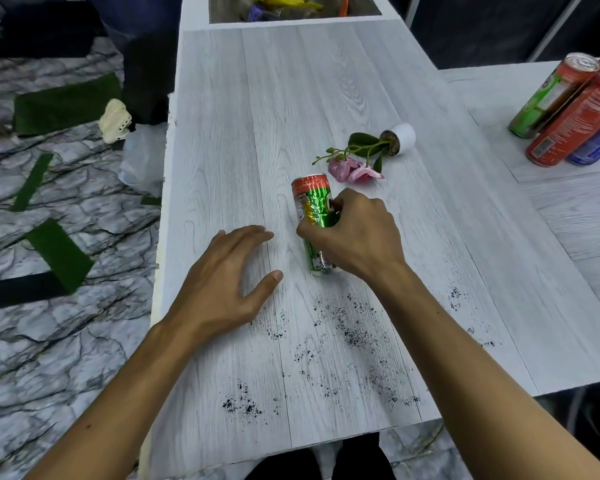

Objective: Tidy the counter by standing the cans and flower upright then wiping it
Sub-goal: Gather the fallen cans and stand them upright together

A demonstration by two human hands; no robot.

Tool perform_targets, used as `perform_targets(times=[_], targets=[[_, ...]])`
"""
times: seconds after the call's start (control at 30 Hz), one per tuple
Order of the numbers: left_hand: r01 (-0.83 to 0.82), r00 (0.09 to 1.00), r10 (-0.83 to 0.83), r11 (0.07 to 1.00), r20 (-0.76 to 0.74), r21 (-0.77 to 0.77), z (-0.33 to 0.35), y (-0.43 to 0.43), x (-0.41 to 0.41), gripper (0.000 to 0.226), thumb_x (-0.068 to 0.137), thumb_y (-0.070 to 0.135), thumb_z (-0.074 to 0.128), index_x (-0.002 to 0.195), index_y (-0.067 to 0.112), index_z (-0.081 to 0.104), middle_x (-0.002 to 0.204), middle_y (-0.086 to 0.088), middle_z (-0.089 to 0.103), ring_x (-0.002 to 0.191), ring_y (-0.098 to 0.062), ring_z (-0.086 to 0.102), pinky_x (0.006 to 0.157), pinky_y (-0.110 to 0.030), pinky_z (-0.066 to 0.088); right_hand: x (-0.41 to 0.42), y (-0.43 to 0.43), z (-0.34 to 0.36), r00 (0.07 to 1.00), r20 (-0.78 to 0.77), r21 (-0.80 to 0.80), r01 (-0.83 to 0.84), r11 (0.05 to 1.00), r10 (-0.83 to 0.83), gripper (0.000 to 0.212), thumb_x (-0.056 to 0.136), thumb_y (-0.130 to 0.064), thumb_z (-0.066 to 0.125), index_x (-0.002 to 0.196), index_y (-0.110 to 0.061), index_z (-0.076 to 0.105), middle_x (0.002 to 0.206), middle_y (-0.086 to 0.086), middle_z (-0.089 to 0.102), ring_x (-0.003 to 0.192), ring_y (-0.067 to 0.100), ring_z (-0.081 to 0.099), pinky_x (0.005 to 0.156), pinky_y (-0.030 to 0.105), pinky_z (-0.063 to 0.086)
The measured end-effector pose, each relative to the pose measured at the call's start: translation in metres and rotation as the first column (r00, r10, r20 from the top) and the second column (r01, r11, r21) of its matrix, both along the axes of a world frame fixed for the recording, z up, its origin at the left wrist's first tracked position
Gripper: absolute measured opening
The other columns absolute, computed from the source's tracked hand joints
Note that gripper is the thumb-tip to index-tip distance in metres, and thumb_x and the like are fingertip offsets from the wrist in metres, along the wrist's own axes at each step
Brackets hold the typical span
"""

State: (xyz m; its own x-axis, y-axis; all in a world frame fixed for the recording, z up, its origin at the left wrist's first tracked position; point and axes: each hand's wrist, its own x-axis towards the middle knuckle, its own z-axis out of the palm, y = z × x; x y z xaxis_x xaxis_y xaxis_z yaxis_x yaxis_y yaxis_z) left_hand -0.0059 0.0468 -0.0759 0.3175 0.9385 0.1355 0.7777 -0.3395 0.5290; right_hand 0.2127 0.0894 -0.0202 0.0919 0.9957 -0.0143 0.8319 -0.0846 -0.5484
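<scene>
A green and red can (313, 202) lies on its side in the middle of the white wood counter (222, 133). My right hand (357, 233) is closed around the can's middle from above. My left hand (226, 282) rests flat on the counter to the left of the can, fingers apart, holding nothing. Behind the can a small white pot (404, 136) lies tipped over, its pink flower (352, 169) and green leaves spread on the counter. Dark crumbs (354, 334) are scattered over the near part of the counter.
Several cans (568, 109), red, green and blue, stand at the far right on the side counter. A sink (291, 8) holding yellow and purple items is at the far end. The counter's left edge drops to a marble floor with green strips.
</scene>
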Motion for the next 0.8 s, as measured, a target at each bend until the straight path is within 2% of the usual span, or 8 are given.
perform_targets(times=[0.1, 0.2, 0.33, 0.4, 0.6, 0.8], targets=[[0.005, 1.0, -0.005, 1.0, 0.003, 0.003, 0.003, 0.001, 0.004, 0.06, 0.095, 0.062, 0.052, 0.146, 0.031, 0.047, 0.153, 0.01, 0.048, 0.144, -0.01, 0.041, 0.123, -0.046, 0.029, 0.008, -0.01, 0.006, 0.998, -0.061, 0.097, -0.003, 0.995, 0.009, 0.049, 0.07, -0.059, 0.073, 0.098, -0.022, 0.057, 0.077, -0.014, 0.056, 0.072, 0.011, 0.059, 0.056, 0.027, 0.043], [0.006, 1.0, -0.006, 1.0, 0.007, 0.004, 0.007, 0.002, 0.01, 0.06, 0.094, 0.061, 0.053, 0.146, 0.032, 0.047, 0.153, 0.012, 0.047, 0.143, -0.008, 0.04, 0.123, -0.046, 0.029, 0.017, -0.019, 0.01, 0.994, -0.099, 0.179, -0.018, 0.984, 0.036, 0.054, 0.072, -0.056, 0.076, 0.108, -0.02, 0.059, 0.088, -0.01, 0.062, 0.073, 0.011, 0.06, 0.055, 0.024, 0.043], [0.015, 1.0, -0.015, 1.0, 0.008, 0.017, 0.013, 0.003, 0.022, 0.06, 0.094, 0.061, 0.053, 0.146, 0.031, 0.048, 0.153, 0.012, 0.048, 0.143, -0.007, 0.04, 0.123, -0.044, 0.03, 0.032, -0.029, 0.01, 0.983, -0.176, 0.235, -0.01, 0.972, 0.053, 0.059, 0.072, -0.051, 0.079, 0.118, -0.021, 0.058, 0.101, -0.006, 0.07, 0.08, 0.014, 0.065, 0.068, 0.033, 0.055], [0.022, 1.0, -0.022, 1.0, 0.004, 0.02, 0.016, 0.004, 0.031, 0.06, 0.094, 0.061, 0.053, 0.146, 0.031, 0.048, 0.153, 0.012, 0.048, 0.143, -0.007, 0.04, 0.123, -0.043, 0.028, 0.041, -0.035, 0.009, 0.977, -0.208, 0.254, 0.01, 0.967, 0.044, 0.059, 0.071, -0.05, 0.079, 0.118, -0.023, 0.056, 0.102, -0.008, 0.069, 0.084, 0.012, 0.065, 0.071, 0.038, 0.058], [0.05, 0.999, -0.05, 0.999, 0.018, 0.02, 0.027, 0.008, 0.061, 0.06, 0.094, 0.059, 0.056, 0.147, 0.033, 0.047, 0.155, 0.015, 0.046, 0.144, -0.004, 0.037, 0.123, -0.042, 0.029, 0.075, -0.048, 0.005, 0.96, -0.281, 0.268, 0.072, 0.961, 0.006, 0.057, 0.071, -0.045, 0.082, 0.117, -0.025, 0.054, 0.102, -0.016, 0.061, 0.085, 0.006, 0.064, 0.068, 0.039, 0.06], [0.096, 0.995, -0.097, 0.995, 0.036, 0.02, 0.036, 0.016, 0.104, 0.058, 0.095, 0.058, 0.056, 0.147, 0.035, 0.046, 0.153, 0.016, 0.045, 0.143, -0.004, 0.038, 0.119, -0.044, 0.035, 0.12, -0.057, 0.003, 0.95, -0.309, 0.256, 0.122, 0.959, -0.039, 0.06, 0.07, -0.046, 0.082, 0.119, -0.026, 0.054, 0.106, -0.015, 0.064, 0.089, 0.007, 0.065, 0.07, 0.041, 0.06]])
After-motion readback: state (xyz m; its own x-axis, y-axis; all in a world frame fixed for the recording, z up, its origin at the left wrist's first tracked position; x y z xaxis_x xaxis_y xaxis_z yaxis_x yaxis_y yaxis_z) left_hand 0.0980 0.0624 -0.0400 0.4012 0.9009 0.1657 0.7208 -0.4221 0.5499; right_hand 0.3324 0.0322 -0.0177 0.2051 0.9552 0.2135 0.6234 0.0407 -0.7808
